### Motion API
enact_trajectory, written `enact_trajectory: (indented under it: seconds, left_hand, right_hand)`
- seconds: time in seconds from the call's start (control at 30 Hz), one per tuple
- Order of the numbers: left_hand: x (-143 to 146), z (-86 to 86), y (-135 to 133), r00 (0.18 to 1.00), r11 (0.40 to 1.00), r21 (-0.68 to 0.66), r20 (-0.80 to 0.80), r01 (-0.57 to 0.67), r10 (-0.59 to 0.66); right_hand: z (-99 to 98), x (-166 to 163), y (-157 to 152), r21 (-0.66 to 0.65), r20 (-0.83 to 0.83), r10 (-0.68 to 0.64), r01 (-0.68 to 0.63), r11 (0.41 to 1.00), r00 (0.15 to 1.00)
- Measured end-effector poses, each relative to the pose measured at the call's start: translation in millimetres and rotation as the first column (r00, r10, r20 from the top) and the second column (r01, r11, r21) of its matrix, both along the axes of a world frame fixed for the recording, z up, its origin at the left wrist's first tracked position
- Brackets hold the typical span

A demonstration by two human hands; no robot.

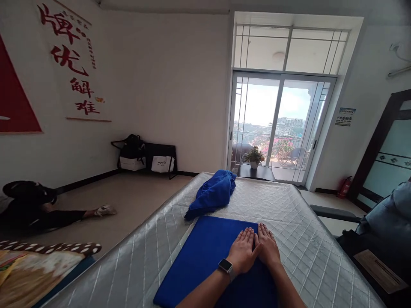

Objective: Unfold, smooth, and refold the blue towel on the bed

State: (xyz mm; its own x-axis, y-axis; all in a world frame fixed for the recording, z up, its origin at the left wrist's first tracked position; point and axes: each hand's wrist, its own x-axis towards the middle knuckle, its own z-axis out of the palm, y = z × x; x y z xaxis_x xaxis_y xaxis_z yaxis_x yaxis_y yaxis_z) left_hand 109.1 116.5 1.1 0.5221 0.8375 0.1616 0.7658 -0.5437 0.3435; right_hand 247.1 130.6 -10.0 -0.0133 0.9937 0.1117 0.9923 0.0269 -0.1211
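A flat blue towel (199,256) lies spread on the quilted silver mattress (302,239). Both my hands rest palm down on the towel's far right part, side by side and touching. My left hand (244,250), with a watch on the wrist, has its fingers stretched flat. My right hand (267,246) lies flat too, at the towel's right edge. Beyond them a second blue towel (212,193) sits crumpled in a heap on the mattress.
A person (38,209) lies on the floor at the left. Bags (144,156) stand against the far wall. A potted plant on a small dark table (255,164) is before the glass balcony door. A chair (379,226) is at the right; patterned fabric (38,265) lies lower left.
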Motion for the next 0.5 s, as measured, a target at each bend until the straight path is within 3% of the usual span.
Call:
enact_trajectory:
  seconds: [0.5]
  left_hand:
    - [-177, -9.9, 32, 0.945, 0.951, 0.029, -0.105, -0.309, 0.31]
  right_hand:
    - [-4.6, -2, 4, 0.013, -0.065, -0.043, 0.044, 0.999, 0.997]
